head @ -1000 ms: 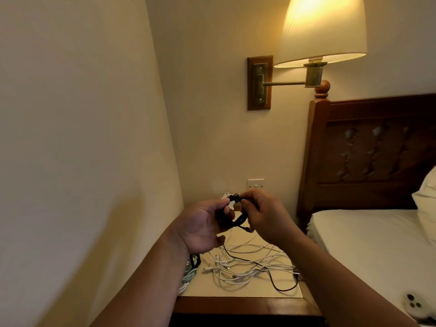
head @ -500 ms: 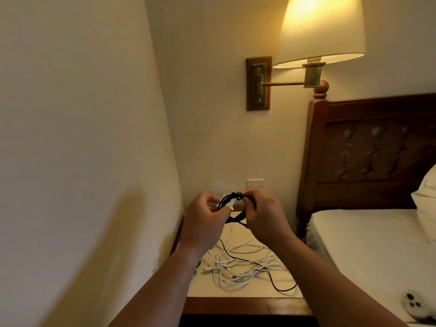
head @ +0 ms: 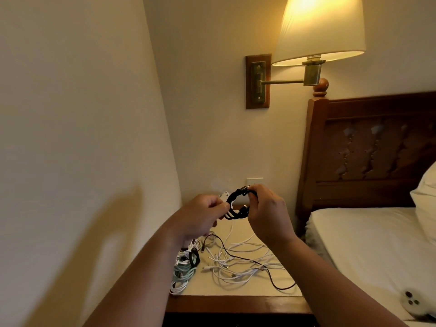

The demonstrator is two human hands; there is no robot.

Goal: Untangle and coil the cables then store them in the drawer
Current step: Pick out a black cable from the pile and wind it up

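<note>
Lamplit desk (head: pixel 236 289) below our grips carried tangled white cables (head: pixel 238 263); our left grip (head: pixel 203 215) and right grip (head: pixel 269 215) pinched the black coil (head: pixel 230 198), which could spring apart if either slackened.

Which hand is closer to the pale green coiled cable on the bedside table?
Left. The left hand is just above the pale green coiled cable; the right hand is farther toward the bed.

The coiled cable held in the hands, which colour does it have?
The coiled cable is black, best seen in the head view.
</note>
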